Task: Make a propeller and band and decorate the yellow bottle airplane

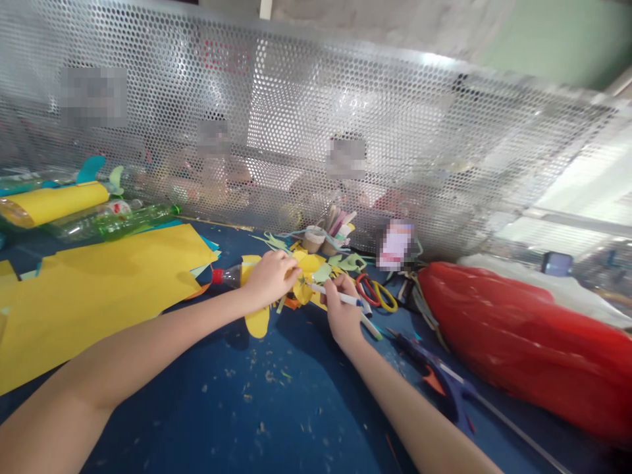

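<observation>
My left hand (269,278) is closed over a small plastic bottle (228,276) with a red cap, which lies on the blue table and carries yellow paper pieces (309,265). My right hand (342,313) grips a white pen-like tool (337,295), whose tip points left at the yellow paper by my left fingers. A yellow paper petal (258,322) sticks out below my left wrist. Green and yellow scraps surround both hands.
Large yellow paper sheets (93,289) lie at left, with bottles (108,224) and a yellow roll (54,203) behind. Scissors with red and yellow handles (376,293), a red plastic bag (523,342), a blue cutter (434,375) sit at right. A perforated metal screen (316,131) closes the back; people behind it.
</observation>
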A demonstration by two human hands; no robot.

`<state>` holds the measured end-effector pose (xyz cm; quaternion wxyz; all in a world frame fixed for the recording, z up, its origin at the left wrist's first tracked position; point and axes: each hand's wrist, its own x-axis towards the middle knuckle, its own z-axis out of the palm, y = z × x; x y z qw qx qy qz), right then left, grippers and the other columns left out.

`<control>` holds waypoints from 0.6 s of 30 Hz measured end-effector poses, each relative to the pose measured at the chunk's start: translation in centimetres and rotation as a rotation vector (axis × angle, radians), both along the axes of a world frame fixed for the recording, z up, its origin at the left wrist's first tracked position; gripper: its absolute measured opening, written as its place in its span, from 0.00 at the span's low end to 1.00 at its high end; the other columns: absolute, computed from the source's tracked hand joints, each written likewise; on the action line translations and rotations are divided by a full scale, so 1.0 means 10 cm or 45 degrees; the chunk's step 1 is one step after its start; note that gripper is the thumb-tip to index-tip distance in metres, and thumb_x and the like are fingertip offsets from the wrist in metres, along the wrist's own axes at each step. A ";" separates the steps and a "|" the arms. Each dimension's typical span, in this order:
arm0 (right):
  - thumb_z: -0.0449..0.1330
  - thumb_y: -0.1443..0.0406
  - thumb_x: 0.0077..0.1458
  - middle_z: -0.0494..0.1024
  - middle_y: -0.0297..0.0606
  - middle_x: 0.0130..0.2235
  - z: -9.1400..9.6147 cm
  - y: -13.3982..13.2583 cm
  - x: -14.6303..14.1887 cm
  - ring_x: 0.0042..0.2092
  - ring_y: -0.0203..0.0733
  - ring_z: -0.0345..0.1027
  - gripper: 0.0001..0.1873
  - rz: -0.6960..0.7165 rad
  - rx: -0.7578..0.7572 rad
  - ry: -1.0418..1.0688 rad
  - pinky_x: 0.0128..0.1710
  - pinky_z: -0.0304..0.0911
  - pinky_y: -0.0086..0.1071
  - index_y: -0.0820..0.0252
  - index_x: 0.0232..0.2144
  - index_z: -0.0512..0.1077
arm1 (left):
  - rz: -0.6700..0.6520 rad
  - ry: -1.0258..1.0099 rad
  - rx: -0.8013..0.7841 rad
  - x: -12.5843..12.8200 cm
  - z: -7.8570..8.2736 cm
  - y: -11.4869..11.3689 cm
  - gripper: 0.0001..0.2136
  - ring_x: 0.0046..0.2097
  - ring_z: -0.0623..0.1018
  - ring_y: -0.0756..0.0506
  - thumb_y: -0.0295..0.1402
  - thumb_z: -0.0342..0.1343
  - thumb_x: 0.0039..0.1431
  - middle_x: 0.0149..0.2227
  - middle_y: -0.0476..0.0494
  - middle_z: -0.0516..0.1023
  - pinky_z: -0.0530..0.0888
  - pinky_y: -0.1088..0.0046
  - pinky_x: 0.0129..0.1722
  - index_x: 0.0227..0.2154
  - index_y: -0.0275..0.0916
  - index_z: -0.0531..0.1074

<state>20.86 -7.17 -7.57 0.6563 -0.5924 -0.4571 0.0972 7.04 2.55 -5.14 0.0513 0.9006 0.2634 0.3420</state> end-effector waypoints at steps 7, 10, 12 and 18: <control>0.54 0.64 0.52 0.62 0.24 0.16 -0.01 0.00 0.01 0.20 0.34 0.56 0.13 0.005 -0.030 0.004 0.22 0.53 0.29 0.54 0.19 0.55 | -0.010 0.006 -0.009 0.00 0.01 -0.01 0.10 0.37 0.71 0.44 0.33 0.48 0.61 0.32 0.43 0.72 0.69 0.64 0.40 0.31 0.37 0.73; 0.54 0.63 0.52 0.62 0.24 0.16 0.00 0.00 0.01 0.20 0.34 0.56 0.14 0.002 -0.030 0.011 0.21 0.52 0.29 0.54 0.19 0.55 | -0.008 0.008 -0.001 0.00 0.00 0.00 0.10 0.37 0.71 0.44 0.33 0.48 0.61 0.32 0.43 0.72 0.69 0.64 0.41 0.31 0.38 0.73; 0.54 0.63 0.52 0.62 0.24 0.16 0.00 0.00 0.00 0.20 0.34 0.56 0.14 0.003 -0.030 0.016 0.22 0.53 0.29 0.54 0.19 0.55 | -0.005 0.005 0.006 0.00 0.00 0.00 0.10 0.37 0.71 0.44 0.33 0.48 0.61 0.32 0.43 0.72 0.69 0.64 0.41 0.31 0.38 0.73; 0.54 0.63 0.52 0.62 0.24 0.15 0.00 0.01 0.00 0.20 0.34 0.56 0.14 0.008 -0.026 0.023 0.22 0.53 0.29 0.54 0.19 0.55 | 0.000 -0.005 0.013 0.01 -0.01 0.01 0.10 0.37 0.71 0.43 0.34 0.48 0.61 0.33 0.43 0.72 0.69 0.64 0.40 0.31 0.38 0.73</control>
